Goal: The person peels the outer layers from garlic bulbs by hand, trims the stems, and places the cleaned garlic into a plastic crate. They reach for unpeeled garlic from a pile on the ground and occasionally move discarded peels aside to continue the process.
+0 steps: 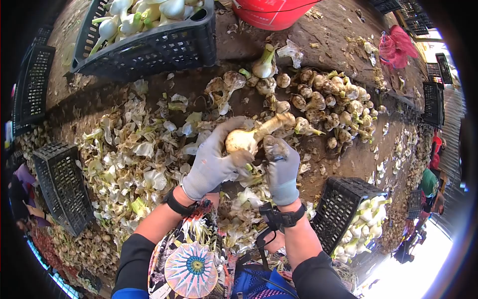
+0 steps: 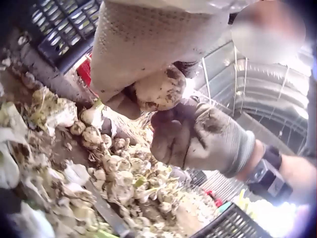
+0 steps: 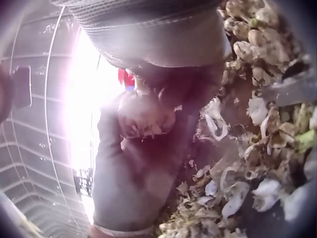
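Note:
In the head view, a garlic bulb (image 1: 240,141) with a thick pale stem lies in my gloved left hand (image 1: 211,162), whose fingers and thumb grip it. Its stem points up and to the right. My gloved right hand (image 1: 283,172) is right beside the bulb's neck, just below the stem, with fingers curled and dirt-darkened fingertips. I cannot tell whether those fingers pinch any of its skin. From the left wrist, the right hand (image 2: 208,136) shows close under the bulb (image 2: 158,89). In the right wrist view, the bulb (image 3: 146,114) sits between both hands.
Peeled skins (image 1: 134,154) litter the ground at left, where a knife (image 2: 106,208) lies. Dirty garlic bulbs (image 1: 336,102) are heaped ahead on the right. Black crates of cleaned garlic stand at upper left (image 1: 149,47) and lower right (image 1: 333,212), with a red bucket (image 1: 274,15) ahead.

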Tool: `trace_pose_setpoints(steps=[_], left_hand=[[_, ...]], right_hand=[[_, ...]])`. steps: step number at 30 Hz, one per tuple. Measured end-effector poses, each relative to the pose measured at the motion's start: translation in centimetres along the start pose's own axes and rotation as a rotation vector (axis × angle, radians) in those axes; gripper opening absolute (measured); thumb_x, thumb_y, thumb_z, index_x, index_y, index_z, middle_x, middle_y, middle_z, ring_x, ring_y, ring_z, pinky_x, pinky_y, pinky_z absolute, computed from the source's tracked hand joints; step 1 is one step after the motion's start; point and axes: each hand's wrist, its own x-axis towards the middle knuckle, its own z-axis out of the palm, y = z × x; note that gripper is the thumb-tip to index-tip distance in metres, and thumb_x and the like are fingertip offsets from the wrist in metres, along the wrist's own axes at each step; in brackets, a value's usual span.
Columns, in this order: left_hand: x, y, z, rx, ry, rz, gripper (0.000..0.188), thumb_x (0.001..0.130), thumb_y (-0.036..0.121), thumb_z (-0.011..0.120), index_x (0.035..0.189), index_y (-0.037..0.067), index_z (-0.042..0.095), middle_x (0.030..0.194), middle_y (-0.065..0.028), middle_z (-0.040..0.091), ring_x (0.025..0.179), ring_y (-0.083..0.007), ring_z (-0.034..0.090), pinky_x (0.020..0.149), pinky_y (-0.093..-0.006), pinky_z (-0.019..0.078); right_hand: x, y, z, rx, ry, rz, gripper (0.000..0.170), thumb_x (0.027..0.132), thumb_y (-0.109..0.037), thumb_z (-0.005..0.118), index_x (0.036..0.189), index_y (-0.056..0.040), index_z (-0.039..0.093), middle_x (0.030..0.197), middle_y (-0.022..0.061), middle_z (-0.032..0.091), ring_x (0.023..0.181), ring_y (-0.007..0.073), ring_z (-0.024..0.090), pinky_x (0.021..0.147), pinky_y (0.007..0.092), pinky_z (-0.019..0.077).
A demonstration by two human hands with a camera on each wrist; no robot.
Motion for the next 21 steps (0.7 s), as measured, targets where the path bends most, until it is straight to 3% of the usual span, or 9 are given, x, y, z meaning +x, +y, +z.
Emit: trace_pose_setpoints(steps=[2,4,6,8,12,14,16,19,21], left_hand=[[0.1,0.2,0.0,-0.002,0.013,-0.007,0.084,0.074,0.043,0.085,0.135,-0.004,0.049,0.127,-0.0136,0.057,0.113,-0.0192,0.057,0.098,-0.0337,0.0464],[0.2,-0.1,-0.1,0.437,-0.044,0.151,0.086,0.076,0.046,0.084,0.136,-0.003,0.048,0.126,-0.0124,0.058,0.113,-0.0180,0.057,0.098,-0.0324,0.0463],[0.2,-0.1,-0.2,0.598,-0.046,0.267,0.086,0.077,0.047,0.083,0.137,-0.003,0.047,0.125,-0.0115,0.059,0.113,-0.0187,0.057,0.099,-0.0324,0.0463],[-0.1,0.6,0.3,0.083,-0.045,0.071,0.084,0.080,0.048,0.080,0.138,-0.003,0.046,0.125,-0.0122,0.059,0.114,-0.0202,0.057,0.098,-0.0335,0.0466],[0.7,-1.1,-1.7,0.043,-0.049,0.006,0.079,0.088,0.049,0.070,0.140,-0.004,0.042,0.126,-0.0125,0.058,0.116,-0.0190,0.056,0.100,-0.0333,0.0447],[0.7,-1.6,-2.2,-0.153,-0.114,-0.022,0.062,0.097,0.044,0.059,0.136,-0.003,0.047,0.126,-0.0120,0.059,0.116,-0.0169,0.055,0.101,-0.0294,0.0427],[0.4,-1.2,-2.1,-0.123,-0.128,-0.027,0.058,0.102,0.044,0.051,0.135,-0.003,0.048,0.123,-0.0113,0.061,0.114,-0.0147,0.055,0.099,-0.0258,0.0419],[-0.2,-0.6,-2.0,0.001,-0.129,-0.036,0.055,0.104,0.046,0.044,0.131,-0.001,0.052,0.118,-0.0120,0.063,0.107,-0.0164,0.059,0.090,-0.0288,0.0487],[-0.1,-0.4,-3.1,-0.617,-0.197,-0.491,0.052,0.103,0.047,0.044,0.127,0.001,0.055,0.109,-0.0135,0.066,0.089,-0.0219,0.064,0.073,-0.0365,0.0527]], right_hand=[[0.5,0.4,0.2,0.069,0.016,0.011,0.025,0.075,0.006,0.059,0.099,0.0034,0.066,0.079,0.0122,0.066,0.073,0.0135,0.061,0.070,0.0310,0.0501],[0.9,0.7,0.3,-0.140,-0.021,-0.238,0.008,0.081,-0.001,0.065,0.087,0.0028,0.061,0.070,0.0101,0.059,0.065,0.0144,0.055,0.062,0.0328,0.0455],[1.0,0.4,0.8,-0.184,0.016,-0.182,0.016,0.084,-0.007,0.068,0.078,0.0019,0.055,0.066,0.0099,0.053,0.061,0.0156,0.048,0.057,0.0335,0.0404],[0.6,-0.9,0.7,-0.151,0.017,-0.190,0.015,0.086,-0.006,0.065,0.078,0.0025,0.056,0.065,0.0116,0.051,0.062,0.0135,0.047,0.057,0.0333,0.0390],[-0.9,-1.8,0.8,-0.081,0.005,-0.089,0.012,0.090,-0.007,0.063,0.087,0.0038,0.066,0.072,0.0004,0.060,0.073,0.0062,0.049,0.064,0.0259,0.0426],[-0.7,-1.7,0.8,-0.033,-0.027,-0.092,0.014,0.090,-0.009,0.066,0.093,0.0040,0.067,0.079,0.0007,0.065,0.074,0.0069,0.054,0.066,0.0259,0.0457],[-0.1,-2.1,1.0,0.462,-0.143,0.221,0.022,0.090,-0.012,0.070,0.104,0.0042,0.066,0.087,0.0025,0.069,0.077,0.0085,0.060,0.067,0.0257,0.0496],[0.5,-3.3,0.1,0.296,-0.274,0.226,0.024,0.087,-0.006,0.069,0.109,0.0034,0.066,0.093,0.0045,0.071,0.082,0.0105,0.065,0.071,0.0252,0.0529],[0.3,-2.2,-0.5,0.033,-0.299,0.145,0.024,0.081,0.000,0.069,0.104,0.0008,0.068,0.088,0.0059,0.072,0.078,0.0144,0.066,0.069,0.0283,0.0524]])
